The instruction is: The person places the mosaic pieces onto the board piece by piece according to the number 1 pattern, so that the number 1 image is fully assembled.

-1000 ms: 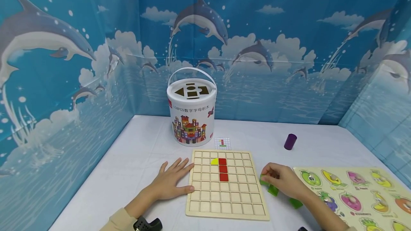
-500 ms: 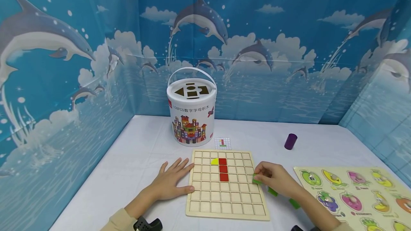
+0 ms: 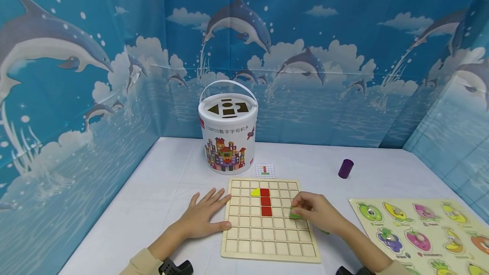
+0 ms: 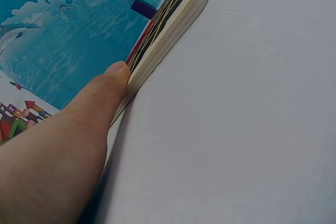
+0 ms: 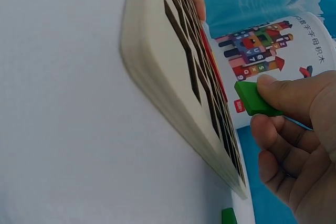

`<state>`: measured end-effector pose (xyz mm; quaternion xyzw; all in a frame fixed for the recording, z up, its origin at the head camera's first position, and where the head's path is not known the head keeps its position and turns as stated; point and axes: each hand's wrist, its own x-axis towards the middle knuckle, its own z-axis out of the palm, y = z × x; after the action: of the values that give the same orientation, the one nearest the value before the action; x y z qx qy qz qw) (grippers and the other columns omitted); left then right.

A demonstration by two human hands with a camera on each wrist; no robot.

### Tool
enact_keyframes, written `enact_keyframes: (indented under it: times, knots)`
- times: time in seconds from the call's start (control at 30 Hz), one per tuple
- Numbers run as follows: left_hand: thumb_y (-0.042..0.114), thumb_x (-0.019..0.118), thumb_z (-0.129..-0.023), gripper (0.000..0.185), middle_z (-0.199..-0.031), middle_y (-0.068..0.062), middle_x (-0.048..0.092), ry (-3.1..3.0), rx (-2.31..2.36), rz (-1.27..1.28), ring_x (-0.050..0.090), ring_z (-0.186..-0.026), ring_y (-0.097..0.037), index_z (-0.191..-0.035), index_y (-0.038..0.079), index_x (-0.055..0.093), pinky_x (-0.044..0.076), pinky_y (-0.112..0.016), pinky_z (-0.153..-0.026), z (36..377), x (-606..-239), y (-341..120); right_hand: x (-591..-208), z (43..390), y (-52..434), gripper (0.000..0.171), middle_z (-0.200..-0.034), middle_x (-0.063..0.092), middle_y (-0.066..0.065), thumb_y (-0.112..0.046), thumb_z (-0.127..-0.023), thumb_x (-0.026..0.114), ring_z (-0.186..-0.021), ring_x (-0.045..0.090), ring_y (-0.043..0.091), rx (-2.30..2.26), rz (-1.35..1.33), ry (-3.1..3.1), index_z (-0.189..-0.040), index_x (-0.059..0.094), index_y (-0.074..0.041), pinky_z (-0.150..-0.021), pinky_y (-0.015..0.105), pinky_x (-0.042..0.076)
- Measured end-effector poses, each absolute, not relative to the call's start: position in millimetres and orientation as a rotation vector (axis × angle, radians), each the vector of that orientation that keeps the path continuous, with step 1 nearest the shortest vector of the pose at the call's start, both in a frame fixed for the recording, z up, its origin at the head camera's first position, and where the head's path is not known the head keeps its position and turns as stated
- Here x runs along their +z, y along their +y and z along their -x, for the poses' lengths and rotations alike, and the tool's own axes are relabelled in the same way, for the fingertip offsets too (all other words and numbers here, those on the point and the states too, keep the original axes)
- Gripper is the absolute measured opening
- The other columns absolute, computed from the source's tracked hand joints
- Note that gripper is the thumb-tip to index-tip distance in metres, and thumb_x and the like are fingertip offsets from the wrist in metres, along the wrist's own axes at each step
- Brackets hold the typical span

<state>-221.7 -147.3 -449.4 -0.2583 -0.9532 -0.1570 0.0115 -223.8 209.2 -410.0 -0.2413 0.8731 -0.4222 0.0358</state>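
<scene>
Green tile: a small flat green square wooden tile is pinched in the right hand and held just above the right part of the square pale wooden grid board.
Right grip: thumb and fingertips are clamped on one end of the tile; the free end points towards the board.
Left grip: the left hand lies flat on the white table, fingers straight and spread, its thumb pressed against the board's left edge.
Handling: the tile looks light, stiff and smooth, so a light pinch should do; its thin edges leave little to hold, and I judge it could twist or slip if gripped at a corner.
Where to hold: by two opposite edges, leaving the underside clear to drop into a cell.
Board contents: three red square tiles in a column, a yellow piece just beside the top one.
Nearby: a white lidded toy bucket behind the board, a purple cylinder well apart to the right.
</scene>
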Motion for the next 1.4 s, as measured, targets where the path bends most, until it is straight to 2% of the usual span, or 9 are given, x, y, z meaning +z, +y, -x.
enact_keyframes:
  times: [0.3,0.73,1.03,1.4]
  knots:
    - [0.075,0.038,-0.080,0.081,-0.152,0.004,0.017,-2.991,-0.489,0.799,0.008,-0.139,-0.022,-0.147,0.031,0.024,0.000,-0.061,-0.104,223,-451,-148,-408,226,194,0.013,-0.074,0.056,-0.003,-0.026,-0.085,0.068,-0.065,0.051,0.012,-1.268,0.756,2.675,-0.087,0.061,-0.015,-0.056,0.022,0.044]
    - [0.074,0.040,-0.080,0.080,-0.152,0.002,0.020,-2.979,-0.488,0.796,0.012,-0.139,-0.025,-0.146,0.030,0.026,0.002,-0.063,-0.103,222,-449,-148,-408,228,171,0.009,-0.075,0.057,-0.006,-0.025,-0.085,0.067,-0.066,0.050,0.010,-1.266,0.857,2.638,-0.087,0.061,-0.018,-0.056,0.023,0.044]
    - [0.073,0.040,-0.081,0.080,-0.152,0.001,0.020,-2.996,-0.494,0.808,0.011,-0.139,-0.025,-0.146,0.030,0.026,0.001,-0.063,-0.103,222,-447,-147,-406,227,151,0.007,-0.075,0.057,-0.007,-0.018,-0.085,0.068,-0.065,0.050,0.010,-1.284,0.910,2.593,-0.086,0.062,-0.017,-0.055,0.022,0.044]
    - [0.074,0.039,-0.081,0.080,-0.152,0.001,0.019,-3.010,-0.494,0.799,0.010,-0.139,-0.025,-0.146,0.030,0.026,0.000,-0.062,-0.104,221,-445,-146,-409,225,130,0.008,-0.073,0.057,-0.007,-0.024,-0.086,0.067,-0.061,0.050,0.008,-1.270,0.972,2.518,-0.088,0.061,-0.018,-0.054,0.023,0.046]
